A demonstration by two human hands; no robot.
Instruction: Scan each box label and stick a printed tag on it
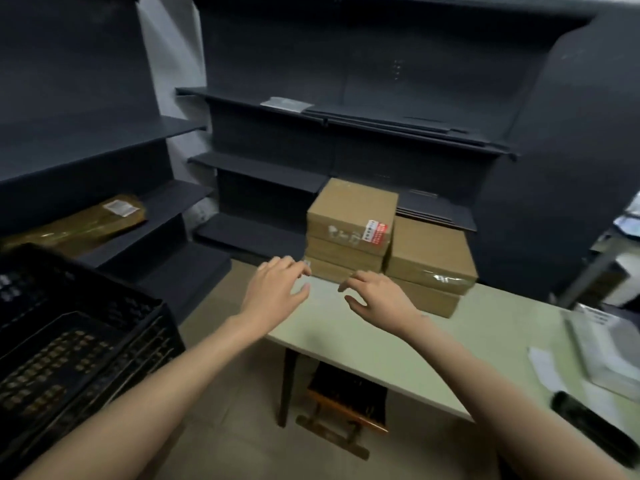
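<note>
left hand point(277, 289), right hand point(377, 296): both empty, fingers loosely spread, hovering over table point(363, 337). stacked cardboard boxes point(349, 230): just beyond the fingertips, red-white label facing them. black handheld device point(588, 424): well right of right-hand fingers.

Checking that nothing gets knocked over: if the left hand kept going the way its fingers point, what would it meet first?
Probably the bottom box of the taller stack; the left hand has its fingertips just short of that box's near corner, though depth is unclear.
</note>
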